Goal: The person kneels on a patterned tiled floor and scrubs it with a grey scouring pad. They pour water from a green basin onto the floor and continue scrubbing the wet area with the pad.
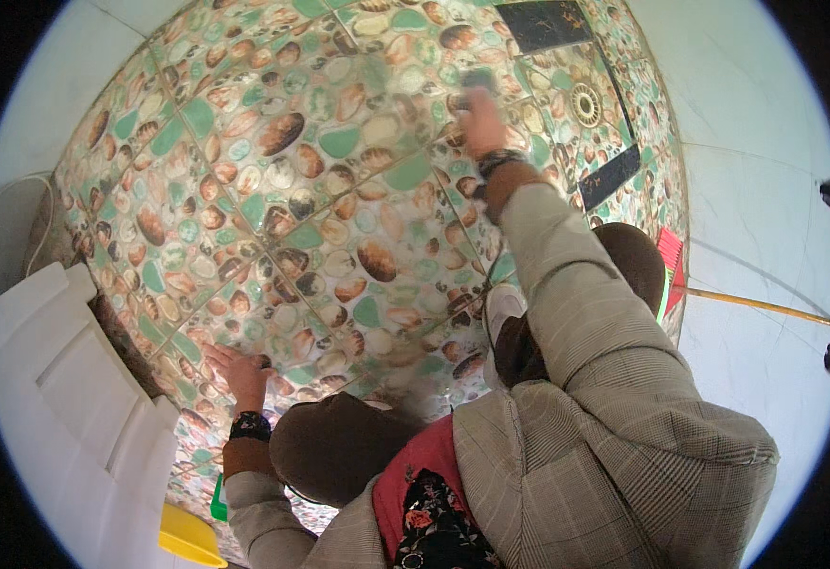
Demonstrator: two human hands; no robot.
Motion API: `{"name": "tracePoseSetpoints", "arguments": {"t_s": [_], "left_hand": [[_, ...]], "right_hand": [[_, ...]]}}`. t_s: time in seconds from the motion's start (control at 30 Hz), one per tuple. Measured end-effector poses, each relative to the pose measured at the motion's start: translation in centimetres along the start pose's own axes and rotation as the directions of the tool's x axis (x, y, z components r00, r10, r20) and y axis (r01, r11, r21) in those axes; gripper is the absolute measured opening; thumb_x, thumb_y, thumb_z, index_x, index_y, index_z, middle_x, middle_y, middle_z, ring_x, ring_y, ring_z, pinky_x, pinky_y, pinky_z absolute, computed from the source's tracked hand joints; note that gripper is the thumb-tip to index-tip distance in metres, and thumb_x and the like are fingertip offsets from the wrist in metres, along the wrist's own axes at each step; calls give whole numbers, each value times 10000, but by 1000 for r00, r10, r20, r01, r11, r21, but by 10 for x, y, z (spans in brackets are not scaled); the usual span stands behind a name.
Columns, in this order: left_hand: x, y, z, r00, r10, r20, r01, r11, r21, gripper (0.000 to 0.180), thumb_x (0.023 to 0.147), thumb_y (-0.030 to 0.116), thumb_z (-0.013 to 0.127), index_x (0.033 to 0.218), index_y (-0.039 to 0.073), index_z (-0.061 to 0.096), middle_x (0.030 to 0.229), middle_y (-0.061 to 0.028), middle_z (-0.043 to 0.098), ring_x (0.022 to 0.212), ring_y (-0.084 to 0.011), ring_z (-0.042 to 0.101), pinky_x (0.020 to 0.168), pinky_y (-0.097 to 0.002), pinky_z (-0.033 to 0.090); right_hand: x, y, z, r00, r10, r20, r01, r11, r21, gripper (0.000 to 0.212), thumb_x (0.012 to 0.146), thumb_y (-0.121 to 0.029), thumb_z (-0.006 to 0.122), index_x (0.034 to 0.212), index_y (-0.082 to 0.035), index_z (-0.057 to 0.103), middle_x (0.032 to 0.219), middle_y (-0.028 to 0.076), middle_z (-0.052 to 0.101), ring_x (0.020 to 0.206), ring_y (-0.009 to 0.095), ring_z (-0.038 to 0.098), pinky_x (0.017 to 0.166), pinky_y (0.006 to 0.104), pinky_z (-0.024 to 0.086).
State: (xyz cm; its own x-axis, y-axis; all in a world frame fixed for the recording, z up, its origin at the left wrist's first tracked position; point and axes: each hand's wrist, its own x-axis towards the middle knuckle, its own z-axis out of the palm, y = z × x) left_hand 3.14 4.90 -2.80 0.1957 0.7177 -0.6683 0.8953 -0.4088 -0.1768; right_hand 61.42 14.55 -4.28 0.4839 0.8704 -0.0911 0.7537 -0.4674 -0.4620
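Note:
I crouch low over a floor [320,204] tiled in a green, brown and cream pebble pattern. My right hand [484,125] reaches far out over it, smeared by motion. Its fingers are closed around a small dark thing [478,82], too blurred to name, pressed to the floor or just above it. A pale, shiny smear lies on the tiles to its left. At the lower left my left hand [237,372] rests on the tiles with its fingers stretched out. It props me up beside my knee and holds nothing I can see.
A round floor drain [586,104] sits among black tile pieces [610,177] to the right. By the right wall lies a red broom [671,261] with a wooden handle [766,302]. A white plastic panel [73,398] stands at left, with a yellow object [190,538] below it.

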Motion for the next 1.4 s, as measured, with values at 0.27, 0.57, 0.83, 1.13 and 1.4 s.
{"name": "tracePoseSetpoints", "arguments": {"t_s": [0.27,0.57,0.83,1.13,1.4], "left_hand": [[5,-2,4,989,-107,-106,104,994,-35,710,633,471,724,1146,5,570,1372,-381,150,1285,-544,55,1050,-590,49],[2,-4,11,985,-106,-135,106,994,-5,812,649,478,706,1213,-63,488,1377,-342,215,1294,-520,94,1064,-561,79],[3,4,1,971,-134,-199,145,988,43,857,589,500,723,1211,-47,504,1376,-327,244,1303,-503,108,1031,-606,113],[-3,3,-7,967,-246,-59,225,943,-245,1104,582,378,790,1346,-120,168,1410,-310,144,1303,-481,150,1070,-475,193],[-39,8,36,927,-203,-316,-20,814,-581,858,686,269,721,1307,-109,265,1382,-290,241,1298,-412,227,1061,-408,256]], "right_hand": [[-61,-100,77,977,-199,71,180,960,212,294,760,-55,486,1045,18,508,1079,203,512,1026,370,484,886,437,389],[-115,-88,63,833,-551,53,525,816,241,262,811,-86,450,1056,-37,528,1100,133,527,1100,300,476,931,391,388],[-47,-23,55,958,-126,-258,82,981,-176,570,785,-248,602,1236,45,414,1310,254,382,1215,377,363,1037,445,276],[-232,-219,140,313,-926,213,810,377,450,462,734,-142,572,1176,-34,492,1306,171,423,1251,316,358,1046,429,283],[-123,-108,79,810,-546,214,521,838,163,348,755,-106,539,1090,-11,529,1159,195,488,1094,352,459,928,412,385]]}}
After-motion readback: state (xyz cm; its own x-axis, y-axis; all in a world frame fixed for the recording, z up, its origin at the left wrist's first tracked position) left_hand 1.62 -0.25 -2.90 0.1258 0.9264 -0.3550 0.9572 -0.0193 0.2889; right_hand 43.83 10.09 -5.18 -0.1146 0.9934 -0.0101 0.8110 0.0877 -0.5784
